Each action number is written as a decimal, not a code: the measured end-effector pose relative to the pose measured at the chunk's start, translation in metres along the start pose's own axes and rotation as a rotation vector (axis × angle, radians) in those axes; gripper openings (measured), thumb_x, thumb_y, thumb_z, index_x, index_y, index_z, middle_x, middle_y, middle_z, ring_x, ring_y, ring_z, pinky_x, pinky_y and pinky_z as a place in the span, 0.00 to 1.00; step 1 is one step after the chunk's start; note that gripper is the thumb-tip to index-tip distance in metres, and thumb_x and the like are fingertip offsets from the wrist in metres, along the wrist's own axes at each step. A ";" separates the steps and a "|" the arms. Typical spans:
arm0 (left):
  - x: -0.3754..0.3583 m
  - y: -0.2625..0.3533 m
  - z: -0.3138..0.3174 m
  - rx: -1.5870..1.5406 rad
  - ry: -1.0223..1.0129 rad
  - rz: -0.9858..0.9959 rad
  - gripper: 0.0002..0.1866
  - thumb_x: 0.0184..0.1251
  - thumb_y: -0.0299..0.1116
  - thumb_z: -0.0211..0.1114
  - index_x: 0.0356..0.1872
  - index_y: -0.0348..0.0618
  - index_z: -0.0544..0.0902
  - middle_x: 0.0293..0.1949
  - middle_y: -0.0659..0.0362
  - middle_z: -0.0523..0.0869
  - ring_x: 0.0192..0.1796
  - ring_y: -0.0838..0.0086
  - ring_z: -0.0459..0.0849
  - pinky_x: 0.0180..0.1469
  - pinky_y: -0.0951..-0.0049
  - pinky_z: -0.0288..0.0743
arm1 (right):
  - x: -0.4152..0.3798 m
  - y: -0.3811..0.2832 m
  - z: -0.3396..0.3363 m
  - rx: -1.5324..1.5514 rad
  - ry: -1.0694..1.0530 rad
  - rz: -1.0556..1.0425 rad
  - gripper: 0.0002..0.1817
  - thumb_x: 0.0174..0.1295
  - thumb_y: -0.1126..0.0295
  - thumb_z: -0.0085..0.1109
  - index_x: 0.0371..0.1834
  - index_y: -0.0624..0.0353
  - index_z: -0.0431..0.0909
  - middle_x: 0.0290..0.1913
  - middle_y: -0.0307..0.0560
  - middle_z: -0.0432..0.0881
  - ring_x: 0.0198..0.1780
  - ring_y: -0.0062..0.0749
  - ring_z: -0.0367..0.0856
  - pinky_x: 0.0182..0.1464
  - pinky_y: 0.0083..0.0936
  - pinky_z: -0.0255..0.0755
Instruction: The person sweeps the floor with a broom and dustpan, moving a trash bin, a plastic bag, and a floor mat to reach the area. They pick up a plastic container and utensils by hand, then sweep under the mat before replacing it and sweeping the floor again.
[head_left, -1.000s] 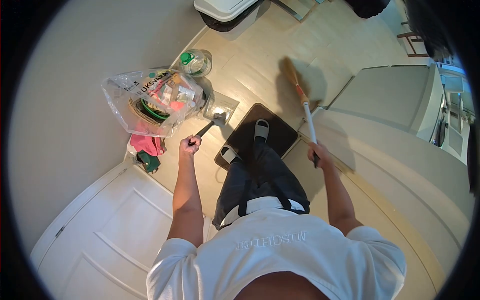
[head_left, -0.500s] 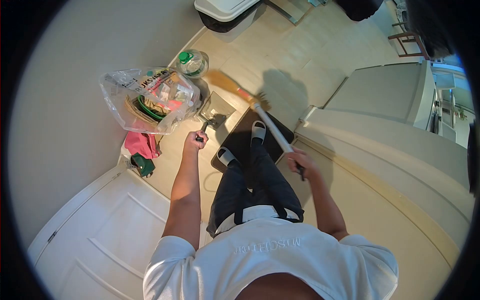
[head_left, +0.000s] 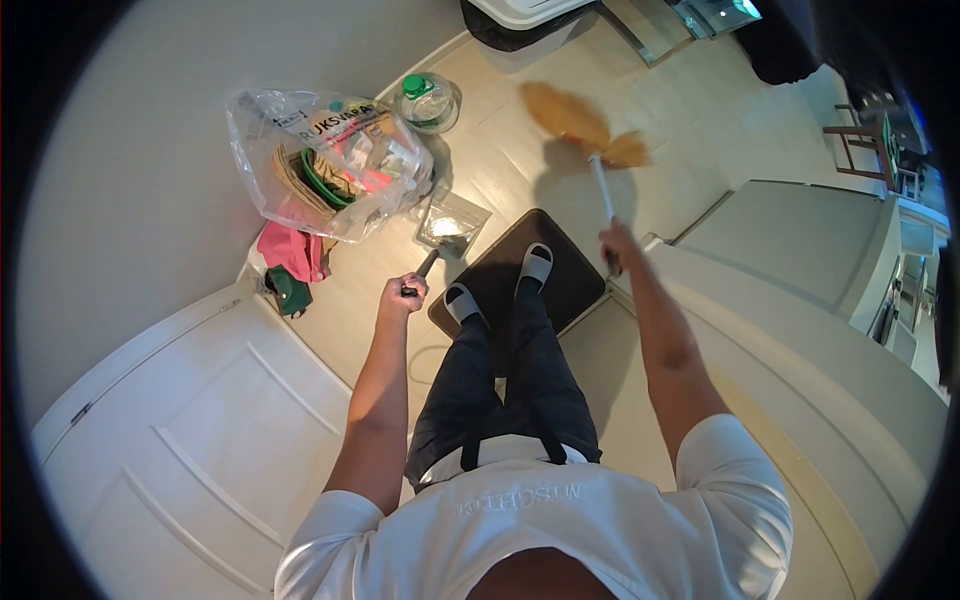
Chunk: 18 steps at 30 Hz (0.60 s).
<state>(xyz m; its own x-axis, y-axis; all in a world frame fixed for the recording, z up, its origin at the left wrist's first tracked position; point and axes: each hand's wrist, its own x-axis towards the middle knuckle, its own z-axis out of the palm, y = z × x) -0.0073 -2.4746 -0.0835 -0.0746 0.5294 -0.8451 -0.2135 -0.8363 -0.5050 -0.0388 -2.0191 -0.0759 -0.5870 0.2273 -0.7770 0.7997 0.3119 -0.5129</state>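
The broom (head_left: 585, 130) is out in front of the person, its straw head blurred over the pale floor (head_left: 500, 170), well apart from the dustpan (head_left: 450, 225). The right hand (head_left: 615, 245) is clenched on its white handle. The left hand (head_left: 405, 295) grips the dustpan's dark handle, and the pan lies flat just beside the plastic bag (head_left: 325, 160), near the dark mat (head_left: 530, 280). To do this well, I think short low strokes toward the pan are best, with its front edge pressed to the floor and kept away from the bag.
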 end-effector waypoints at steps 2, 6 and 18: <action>0.004 -0.004 -0.004 0.000 -0.010 0.023 0.10 0.57 0.28 0.43 0.16 0.40 0.63 0.12 0.62 0.63 0.13 0.78 0.62 0.12 0.84 0.60 | -0.071 0.001 0.043 -0.067 -0.013 0.056 0.23 0.49 0.75 0.47 0.51 0.60 0.55 0.16 0.50 0.71 0.11 0.33 0.71 0.08 0.29 0.63; 0.019 -0.001 -0.023 0.014 -0.054 0.084 0.10 0.56 0.26 0.42 0.16 0.41 0.63 0.11 0.63 0.62 0.11 0.79 0.61 0.11 0.84 0.60 | -0.142 0.073 0.093 -0.291 -0.134 -0.088 0.35 0.49 0.76 0.49 0.63 0.54 0.47 0.18 0.47 0.72 0.12 0.30 0.72 0.11 0.27 0.66; -0.111 -0.032 -0.075 0.572 -0.110 -0.094 0.12 0.59 0.28 0.49 0.16 0.43 0.64 0.13 0.65 0.66 0.10 0.86 0.60 0.09 0.90 0.55 | -0.411 -0.026 -0.021 0.047 0.040 0.101 0.10 0.51 0.72 0.51 0.37 0.62 0.69 0.10 0.36 0.65 0.07 0.19 0.61 0.07 0.18 0.56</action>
<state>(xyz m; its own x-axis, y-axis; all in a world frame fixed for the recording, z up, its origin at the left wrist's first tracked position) 0.0811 -2.5176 0.0128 -0.1240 0.6350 -0.7625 -0.7132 -0.5913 -0.3764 0.1792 -2.1018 0.2647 -0.5069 0.2919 -0.8111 0.8595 0.2423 -0.4500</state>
